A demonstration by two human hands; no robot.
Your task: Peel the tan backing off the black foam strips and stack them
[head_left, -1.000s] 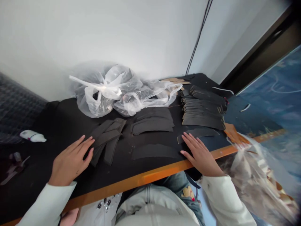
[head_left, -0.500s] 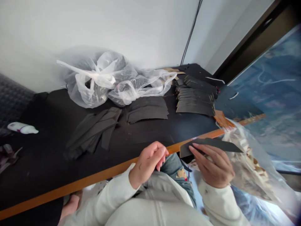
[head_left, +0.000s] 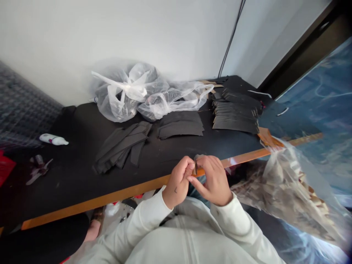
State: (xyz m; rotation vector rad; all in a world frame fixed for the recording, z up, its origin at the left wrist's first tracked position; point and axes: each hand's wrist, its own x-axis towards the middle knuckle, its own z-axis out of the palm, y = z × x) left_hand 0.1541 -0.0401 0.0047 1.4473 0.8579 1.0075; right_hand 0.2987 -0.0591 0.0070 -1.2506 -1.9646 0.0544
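A dark strip [head_left: 196, 165], seen nearly edge-on, stands between my two hands above the table's front edge. My right hand [head_left: 213, 179] grips it with bent fingers, which hide much of it. My left hand [head_left: 178, 182] pinches the same strip from the other side, thumb and fingers pressed together. On the table ahead lies a short stack of black curved pieces [head_left: 181, 126]. To its left, long black strips [head_left: 121, 146] are fanned out in a loose pile.
Knotted clear plastic bags [head_left: 123, 91] rest against the wall. A larger stack of black pieces [head_left: 236, 119] is at the back right. A white bottle [head_left: 53, 139] lies at left, near a small tool [head_left: 40, 168]. A bulging clear bag [head_left: 291, 183] hangs beside the table's right front.
My right hand has brought the dark strip leftward to my left hand and turned it edge-on. My left hand now grips it too. The view has shifted slightly left.
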